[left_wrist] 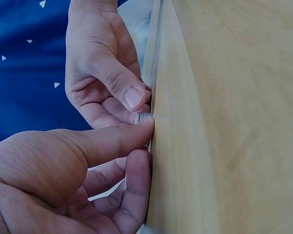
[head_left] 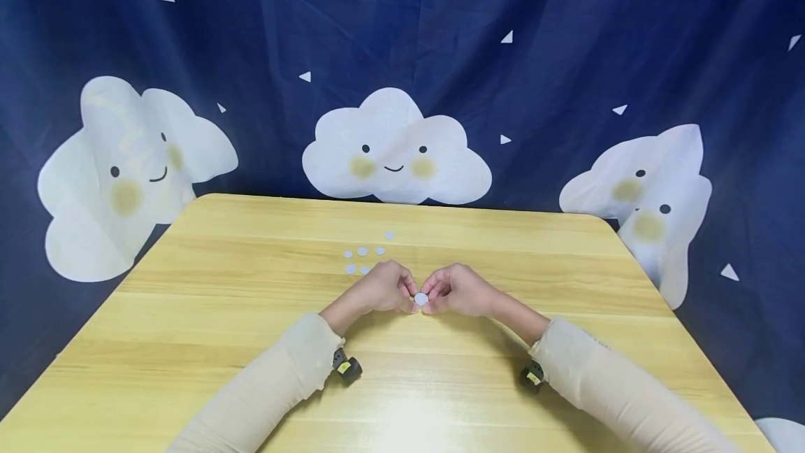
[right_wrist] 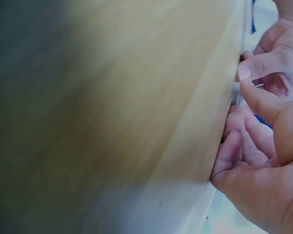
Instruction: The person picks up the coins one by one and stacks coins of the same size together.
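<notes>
In the head view a small stack of round silvery coins (head_left: 421, 298) stands on the table between both hands. Its layered edge shows in the left wrist view, where the stacked coins (left_wrist: 144, 118) are partly covered by fingers. My left hand (head_left: 385, 286) pinches the stack's left side with bent fingers and thumb. From the right side, my right hand (head_left: 464, 290) pinches it with its thumb and fingers. In the right wrist view only a grey sliver of the stack (right_wrist: 236, 92) shows. Several loose coins (head_left: 363, 252) lie flat just beyond the left hand, one partly hidden by it.
The light wooden table (head_left: 220, 341) spreads out around both forearms, its rounded far edge near a dark blue curtain (head_left: 390, 40) with cloud faces. Black wrist cameras, the left camera (head_left: 348, 368) and the right camera (head_left: 532, 375), hang below the sleeves.
</notes>
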### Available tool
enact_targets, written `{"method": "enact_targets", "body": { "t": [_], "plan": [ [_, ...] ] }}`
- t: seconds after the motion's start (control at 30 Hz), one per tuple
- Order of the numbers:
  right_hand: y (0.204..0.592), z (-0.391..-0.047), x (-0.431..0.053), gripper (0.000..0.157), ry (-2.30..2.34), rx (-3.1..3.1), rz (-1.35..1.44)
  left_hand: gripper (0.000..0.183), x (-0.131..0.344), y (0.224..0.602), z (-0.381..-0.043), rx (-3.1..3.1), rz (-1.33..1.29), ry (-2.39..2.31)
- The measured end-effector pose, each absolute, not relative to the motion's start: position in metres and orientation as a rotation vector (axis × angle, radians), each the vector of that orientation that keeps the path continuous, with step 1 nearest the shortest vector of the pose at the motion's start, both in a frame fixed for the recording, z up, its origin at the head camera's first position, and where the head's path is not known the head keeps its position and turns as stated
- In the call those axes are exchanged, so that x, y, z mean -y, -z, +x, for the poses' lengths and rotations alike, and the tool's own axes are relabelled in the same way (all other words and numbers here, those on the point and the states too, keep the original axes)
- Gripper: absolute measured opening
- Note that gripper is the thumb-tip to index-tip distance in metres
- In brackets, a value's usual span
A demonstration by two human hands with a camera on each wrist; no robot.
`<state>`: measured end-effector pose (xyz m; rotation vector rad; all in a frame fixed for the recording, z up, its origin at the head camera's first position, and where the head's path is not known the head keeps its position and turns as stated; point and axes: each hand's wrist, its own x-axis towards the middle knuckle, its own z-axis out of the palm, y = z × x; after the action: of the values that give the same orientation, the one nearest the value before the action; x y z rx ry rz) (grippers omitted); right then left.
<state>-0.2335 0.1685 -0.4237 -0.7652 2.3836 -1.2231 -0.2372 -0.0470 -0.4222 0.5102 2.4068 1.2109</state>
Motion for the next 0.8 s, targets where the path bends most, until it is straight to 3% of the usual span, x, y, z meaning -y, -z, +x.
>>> {"method": "enact_targets", "body": {
  "t": [0.8],
  "plan": [
    [0.4223, -0.23, -0.1687, 0.016, 1.215, -2.405, -0.781, 0.02, 0.0466, 0.4221, -0.2381, -2.384, 0.516, -1.229]
  ]
}}
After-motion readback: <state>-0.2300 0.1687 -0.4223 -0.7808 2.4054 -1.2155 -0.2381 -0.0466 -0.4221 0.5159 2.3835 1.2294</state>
